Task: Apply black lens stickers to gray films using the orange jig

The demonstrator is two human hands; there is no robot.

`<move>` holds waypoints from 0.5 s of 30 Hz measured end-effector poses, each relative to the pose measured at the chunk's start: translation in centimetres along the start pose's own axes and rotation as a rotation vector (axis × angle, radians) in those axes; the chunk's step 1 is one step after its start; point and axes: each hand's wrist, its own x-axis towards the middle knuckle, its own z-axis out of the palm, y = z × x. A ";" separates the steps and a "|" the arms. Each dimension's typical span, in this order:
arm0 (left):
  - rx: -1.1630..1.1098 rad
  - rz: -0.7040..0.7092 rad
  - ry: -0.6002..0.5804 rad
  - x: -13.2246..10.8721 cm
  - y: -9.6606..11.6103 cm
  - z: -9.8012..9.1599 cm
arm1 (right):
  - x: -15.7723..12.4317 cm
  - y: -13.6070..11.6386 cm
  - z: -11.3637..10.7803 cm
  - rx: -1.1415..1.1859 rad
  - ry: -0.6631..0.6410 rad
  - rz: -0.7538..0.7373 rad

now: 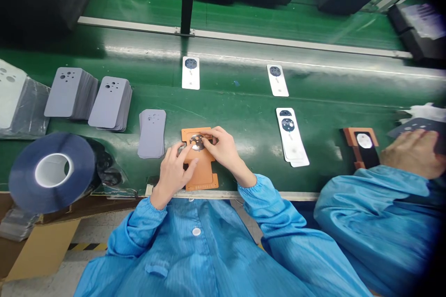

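Note:
An orange fixture block (200, 174) lies at the bench's front edge, between my two hands. In its upper part sits a dark, shiny round piece (197, 143) with holes. My right hand (225, 149) comes in from the right, thumb and fingertips closed together at this piece's edge. From the left, my left hand (177, 171) rests over the fixture, thumb apart from the bent fingers and index tip near the round piece. A small shiny part beside the left fingertips is partly covered, and I cannot make it out.
Grey phone-shaped sheets (152, 134) and taller stacks (108, 102) stand left, behind a film roll (52, 172). White cards (191, 76) with dark discs lie beyond; a small pile (292, 141) is right. Far right, a co-worker's hand (411, 153) is beside another fixture (360, 141).

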 end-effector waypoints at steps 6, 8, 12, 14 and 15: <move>-0.011 0.004 0.018 0.1 0.0 0.0 | -0.1 0.2 0.1 -0.093 -0.031 -0.027; -0.011 0.012 0.023 0.1 -0.1 0.0 | -0.1 0.2 0.1 -0.117 -0.044 -0.044; 0.012 0.034 0.013 0.1 -0.2 0.1 | -0.2 -0.1 -0.1 -0.194 -0.065 -0.045; 0.052 0.067 0.021 0.2 -0.3 -0.1 | -0.2 -0.4 -0.2 -0.269 -0.073 -0.048; 0.077 0.095 0.022 0.4 -0.3 -0.2 | -0.3 -0.5 -0.3 -0.317 -0.078 -0.058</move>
